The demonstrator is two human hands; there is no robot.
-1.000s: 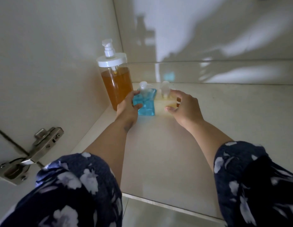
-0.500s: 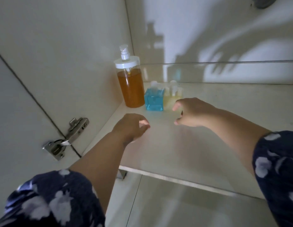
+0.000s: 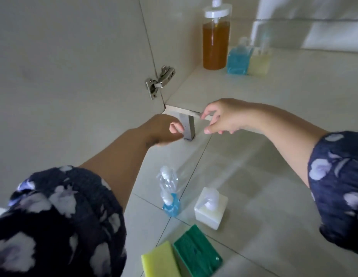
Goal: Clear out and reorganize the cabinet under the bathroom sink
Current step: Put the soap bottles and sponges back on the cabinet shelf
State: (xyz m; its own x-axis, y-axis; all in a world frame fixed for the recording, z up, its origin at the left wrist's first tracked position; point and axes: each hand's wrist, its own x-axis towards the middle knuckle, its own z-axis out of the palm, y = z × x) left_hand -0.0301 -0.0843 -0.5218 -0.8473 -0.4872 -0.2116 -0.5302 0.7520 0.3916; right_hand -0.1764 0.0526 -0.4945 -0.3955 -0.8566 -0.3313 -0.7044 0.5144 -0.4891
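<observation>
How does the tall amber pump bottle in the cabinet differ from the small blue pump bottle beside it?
The tall amber pump bottle is cylindrical with a wide white lid; the small blue pump bottle is squat, squarish and much shorter. The amber one stands nearest the side wall. Both stand upright on the cabinet floor.

Left hand [image 3: 164,129] and right hand [image 3: 220,116] off the bottles (both empty), drawn back past cabinet's front edge
</observation>
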